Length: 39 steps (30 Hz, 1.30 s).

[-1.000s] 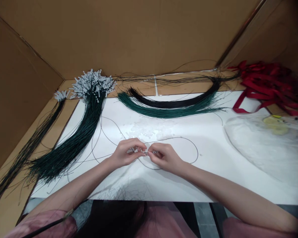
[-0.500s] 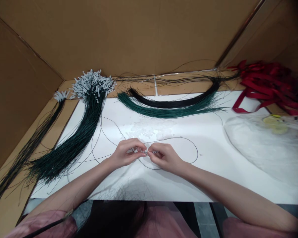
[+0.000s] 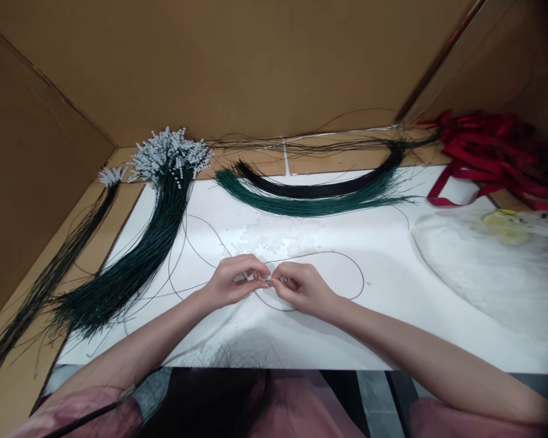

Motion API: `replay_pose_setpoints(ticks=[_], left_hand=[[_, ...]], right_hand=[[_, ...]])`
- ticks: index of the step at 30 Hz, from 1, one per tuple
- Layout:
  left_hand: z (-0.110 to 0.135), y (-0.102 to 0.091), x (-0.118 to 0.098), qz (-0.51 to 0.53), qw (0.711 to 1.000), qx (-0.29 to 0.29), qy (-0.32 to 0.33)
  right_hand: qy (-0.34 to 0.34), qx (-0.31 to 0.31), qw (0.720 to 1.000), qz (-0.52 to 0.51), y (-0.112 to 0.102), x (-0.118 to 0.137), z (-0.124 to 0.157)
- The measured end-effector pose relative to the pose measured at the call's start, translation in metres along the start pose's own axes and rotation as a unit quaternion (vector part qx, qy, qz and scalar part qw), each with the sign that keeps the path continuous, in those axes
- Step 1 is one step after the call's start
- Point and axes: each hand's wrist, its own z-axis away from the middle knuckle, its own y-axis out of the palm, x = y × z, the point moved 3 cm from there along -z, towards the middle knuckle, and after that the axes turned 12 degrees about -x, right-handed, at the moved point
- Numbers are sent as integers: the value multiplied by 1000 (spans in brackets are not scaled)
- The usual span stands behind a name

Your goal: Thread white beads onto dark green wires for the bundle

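Note:
My left hand (image 3: 237, 280) and my right hand (image 3: 304, 289) meet fingertip to fingertip over the white sheet (image 3: 383, 340). Both are closed in a pinch on a thin dark wire (image 3: 363, 277), which loops out to the right and curves back beneath my fingers. A short row of small white beads (image 3: 287, 280) shows at the right fingertips; part of it is hidden inside that hand. Just beyond my hands lie many loose white beads (image 3: 274, 234), scattered on the sheet.
To the left lie a large bundle of green wires with white beaded tips (image 3: 158, 225) and a thinner dark bundle (image 3: 80, 231). Black wires (image 3: 301, 191) and green wires (image 3: 296, 208) curve behind. Red ribbon (image 3: 493, 152) and a clear plastic bag (image 3: 479, 267) are at right. Cardboard walls (image 3: 256, 67) enclose the table.
Almost nothing differs. Both hands keep their pinch in the same place, with only a very slight shift at the fingertips.

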Motion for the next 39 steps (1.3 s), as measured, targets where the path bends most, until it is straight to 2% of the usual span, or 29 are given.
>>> replay_pose_setpoints(ticks=[6, 39], left_hand=[[0, 0, 0, 2, 1000, 14, 1], [1, 1, 1, 12, 1000, 5, 5]], right_hand=[[0, 0, 1000, 0, 0, 1, 0], [2, 4, 1000, -3, 1, 0, 1]])
